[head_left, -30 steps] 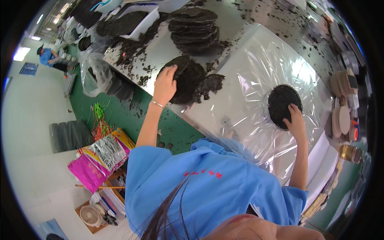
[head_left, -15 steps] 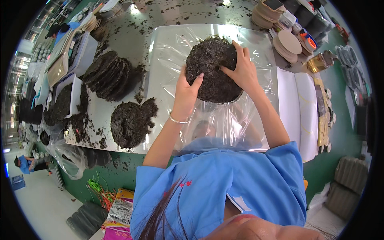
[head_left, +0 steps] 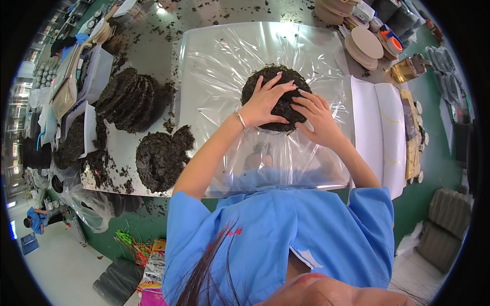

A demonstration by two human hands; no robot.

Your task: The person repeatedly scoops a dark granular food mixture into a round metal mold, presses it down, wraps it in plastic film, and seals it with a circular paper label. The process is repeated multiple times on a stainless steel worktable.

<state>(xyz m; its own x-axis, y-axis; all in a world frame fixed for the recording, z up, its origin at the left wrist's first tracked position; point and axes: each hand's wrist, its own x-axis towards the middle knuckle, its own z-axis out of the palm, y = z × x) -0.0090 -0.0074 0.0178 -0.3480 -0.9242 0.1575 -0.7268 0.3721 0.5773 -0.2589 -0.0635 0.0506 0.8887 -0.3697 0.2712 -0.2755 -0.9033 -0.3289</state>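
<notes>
A round, dark cake of what looks like dried seaweed (head_left: 284, 106) lies on a clear plastic sheet (head_left: 212, 97) spread over a pale board. My left hand (head_left: 263, 105) rests on its top with the fingers spread, partly covering the left side. On the right, my right hand (head_left: 320, 120) touches the cake's top and edge, fingers stretched out. The fingertips of both hands come close together near the middle. To the left, another dark seaweed cake (head_left: 157, 162) lies with a ragged piece beside it.
A leaning stack of dark cakes (head_left: 127, 100) stands at the left, near pale plastic bins (head_left: 93, 127). Dark crumbs litter the table. On the right are white sheets (head_left: 368, 132), pale round discs (head_left: 365, 45), a roll of tape (head_left: 390, 43) and a jar of amber liquid (head_left: 407, 69).
The seaweed cake has come nearer to me and down onto the sheet. My hands have shifted from gripping its sides to lying spread over its top.
</notes>
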